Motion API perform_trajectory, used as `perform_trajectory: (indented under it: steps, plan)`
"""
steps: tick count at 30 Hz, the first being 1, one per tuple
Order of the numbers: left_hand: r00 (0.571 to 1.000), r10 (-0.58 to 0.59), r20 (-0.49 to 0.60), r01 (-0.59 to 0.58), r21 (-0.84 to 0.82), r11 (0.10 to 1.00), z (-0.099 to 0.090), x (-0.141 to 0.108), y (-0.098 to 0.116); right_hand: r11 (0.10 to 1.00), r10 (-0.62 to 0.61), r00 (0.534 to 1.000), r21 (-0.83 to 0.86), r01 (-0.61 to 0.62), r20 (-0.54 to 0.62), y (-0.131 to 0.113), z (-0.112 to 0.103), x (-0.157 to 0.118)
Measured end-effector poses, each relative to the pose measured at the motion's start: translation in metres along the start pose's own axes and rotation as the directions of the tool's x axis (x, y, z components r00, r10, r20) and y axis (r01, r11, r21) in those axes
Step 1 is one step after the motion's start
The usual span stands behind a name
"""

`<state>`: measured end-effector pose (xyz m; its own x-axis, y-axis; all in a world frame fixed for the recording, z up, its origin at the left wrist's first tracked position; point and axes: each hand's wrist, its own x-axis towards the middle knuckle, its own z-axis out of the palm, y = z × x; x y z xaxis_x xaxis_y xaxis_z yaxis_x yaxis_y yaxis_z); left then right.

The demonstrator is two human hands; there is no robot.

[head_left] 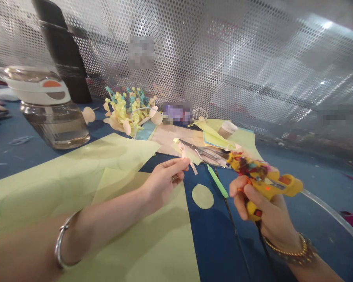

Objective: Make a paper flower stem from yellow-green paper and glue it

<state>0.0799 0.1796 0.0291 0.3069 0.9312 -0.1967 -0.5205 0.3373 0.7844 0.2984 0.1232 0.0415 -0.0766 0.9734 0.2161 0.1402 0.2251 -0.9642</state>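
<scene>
My left hand point(167, 178) pinches a small pale pink paper strip point(193, 166) with a little yellow piece point(176, 140) at its upper end. In my right hand point(261, 211) is a yellow hot glue gun point(263, 180), its nozzle end pointing left and covered in coloured bits. A small red light shows on its side. Between the hands, a green pen-like tool point(217, 181) and a pale green paper oval point(202, 196) lie on the blue table point(214, 243). Scissors point(198, 150) rest just beyond my left fingertips.
Large light green sheets point(129, 231) spread under my left arm. A glass jug point(55, 125) and a black bottle point(66, 55) stand at the left. Yellow and blue paper flowers point(129, 107) sit behind, near a perforated metal panel point(194, 58). A cord trails from the gun.
</scene>
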Motion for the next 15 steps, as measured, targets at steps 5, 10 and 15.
perform_trajectory:
  steps: [5, 10, 15]
  plan:
    - [0.992, 0.123, 0.042, -0.13, 0.334, 0.933, 0.009, -0.008, 0.002, 0.998, -0.051, 0.997, 0.046, 0.054, -0.066, 0.002, -0.002, 0.007]
    - [0.965, 0.189, 0.183, -0.262, 0.601, 0.755, 0.02, -0.007, 0.001, 1.0, 0.001, 0.992, -0.008, -0.002, -0.127, 0.007, -0.007, 0.02]
    - [0.927, 0.21, 0.312, -0.376, 0.734, 0.566, 0.019, 0.006, -0.004, 0.996, -0.011, 0.978, 0.083, 0.029, -0.206, 0.016, -0.014, 0.032]
